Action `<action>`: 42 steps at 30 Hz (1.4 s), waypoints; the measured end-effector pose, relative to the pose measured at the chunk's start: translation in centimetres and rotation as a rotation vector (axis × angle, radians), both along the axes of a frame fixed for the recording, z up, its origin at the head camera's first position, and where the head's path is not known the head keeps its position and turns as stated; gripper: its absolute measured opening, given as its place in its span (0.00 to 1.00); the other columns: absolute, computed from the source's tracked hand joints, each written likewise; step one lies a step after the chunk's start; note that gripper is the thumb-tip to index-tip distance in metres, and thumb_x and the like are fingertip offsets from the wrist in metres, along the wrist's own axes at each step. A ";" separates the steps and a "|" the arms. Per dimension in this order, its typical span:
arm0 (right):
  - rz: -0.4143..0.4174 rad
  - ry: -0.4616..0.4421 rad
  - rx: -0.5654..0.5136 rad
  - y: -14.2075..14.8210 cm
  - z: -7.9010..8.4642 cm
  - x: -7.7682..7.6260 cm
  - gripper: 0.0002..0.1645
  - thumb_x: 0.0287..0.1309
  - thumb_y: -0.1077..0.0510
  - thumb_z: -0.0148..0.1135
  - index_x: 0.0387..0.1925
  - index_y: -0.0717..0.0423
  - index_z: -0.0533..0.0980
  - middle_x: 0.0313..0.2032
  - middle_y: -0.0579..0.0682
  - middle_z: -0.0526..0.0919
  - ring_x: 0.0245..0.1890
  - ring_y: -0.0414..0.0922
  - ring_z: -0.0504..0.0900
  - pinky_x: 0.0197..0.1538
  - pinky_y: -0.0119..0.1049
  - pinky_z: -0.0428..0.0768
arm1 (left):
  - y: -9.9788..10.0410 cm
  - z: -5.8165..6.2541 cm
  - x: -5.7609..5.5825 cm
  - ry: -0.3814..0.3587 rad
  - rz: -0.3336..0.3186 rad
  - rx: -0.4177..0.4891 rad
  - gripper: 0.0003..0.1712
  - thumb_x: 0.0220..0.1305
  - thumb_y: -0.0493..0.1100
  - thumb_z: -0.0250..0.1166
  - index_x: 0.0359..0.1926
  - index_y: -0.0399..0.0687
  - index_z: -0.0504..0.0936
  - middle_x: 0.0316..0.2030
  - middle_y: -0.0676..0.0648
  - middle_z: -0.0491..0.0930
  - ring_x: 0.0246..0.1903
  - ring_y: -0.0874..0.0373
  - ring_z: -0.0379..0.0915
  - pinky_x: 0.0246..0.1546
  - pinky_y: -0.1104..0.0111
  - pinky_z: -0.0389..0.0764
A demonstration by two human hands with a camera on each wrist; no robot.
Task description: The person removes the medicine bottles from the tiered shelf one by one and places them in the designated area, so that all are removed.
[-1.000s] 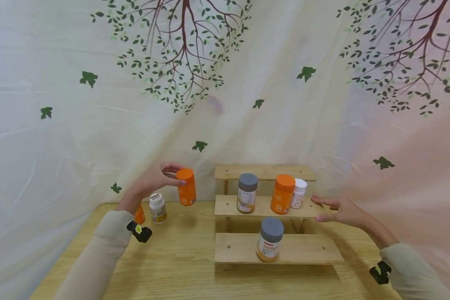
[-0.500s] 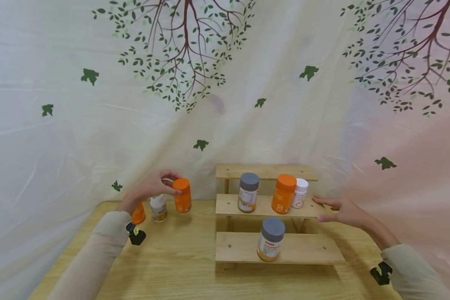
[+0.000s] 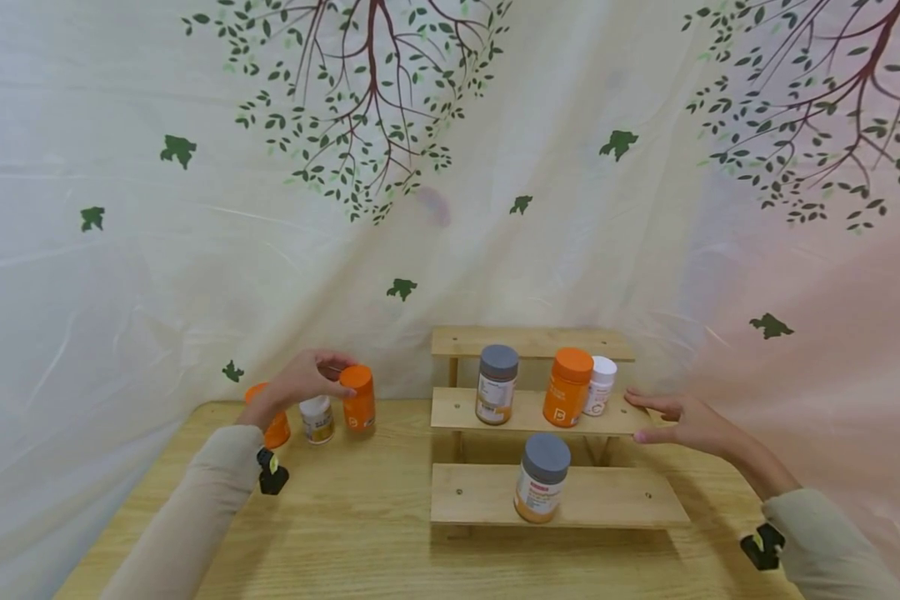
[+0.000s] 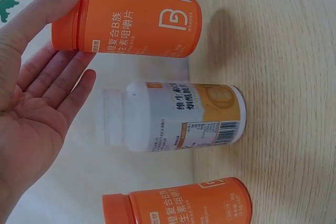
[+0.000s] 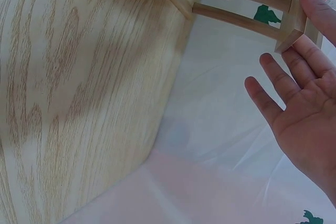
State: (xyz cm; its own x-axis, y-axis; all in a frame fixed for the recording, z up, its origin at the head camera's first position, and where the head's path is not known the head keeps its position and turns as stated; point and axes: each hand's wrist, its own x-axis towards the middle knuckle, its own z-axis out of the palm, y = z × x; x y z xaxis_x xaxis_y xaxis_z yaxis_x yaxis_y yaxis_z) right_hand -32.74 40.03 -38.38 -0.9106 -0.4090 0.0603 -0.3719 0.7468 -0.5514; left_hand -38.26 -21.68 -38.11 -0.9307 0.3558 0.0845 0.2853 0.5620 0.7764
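Note:
My left hand (image 3: 305,379) holds an orange supplement bottle (image 3: 359,410) upright by its cap, thumb in front and fingers behind. Whether its base touches the table cannot be told. A white bottle with a yellow label (image 4: 184,119) stands beside it, and a second orange bottle (image 4: 189,203) is partly covered by my wrist in the head view. At the right, my right hand (image 3: 686,422) spans the end of the stepped wooden rack's middle shelf (image 3: 450,412), thumb at the front edge and index finger at the back. The other right-hand fingers (image 5: 281,80) extend loosely.
On the middle shelf stand a grey-capped bottle (image 3: 497,387), an orange bottle (image 3: 567,392) and a small white bottle (image 3: 602,386). Another grey-capped bottle (image 3: 542,479) is on the bottom shelf. The wooden table (image 3: 330,533) meets a leaf-printed curtain (image 3: 450,250) behind.
My left hand has lowered the orange bottle and moved it left, closer to the white bottle. The right hand stays at the shelf end.

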 end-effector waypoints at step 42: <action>-0.021 -0.044 -0.009 -0.2 0.2 0.2 0.44 0.62 0.48 0.71 0.74 0.59 0.65 0.74 0.63 0.63 0.71 0.75 0.60 0.63 0.75 0.67 | 0.0 -0.4 -1.9 -0.021 -0.094 -0.137 0.26 0.54 0.36 0.76 0.54 0.32 0.81 0.51 0.34 0.85 0.53 0.42 0.81 0.58 0.51 0.81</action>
State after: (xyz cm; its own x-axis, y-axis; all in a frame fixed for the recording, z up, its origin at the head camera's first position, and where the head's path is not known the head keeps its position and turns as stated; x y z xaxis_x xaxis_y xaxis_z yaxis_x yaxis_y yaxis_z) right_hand -32.52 39.82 -38.17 -0.9208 -0.3893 0.0239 -0.3315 0.7489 -0.5739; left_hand -40.14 -21.70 -38.52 -0.8940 0.4480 0.0103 0.3261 0.6347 0.7006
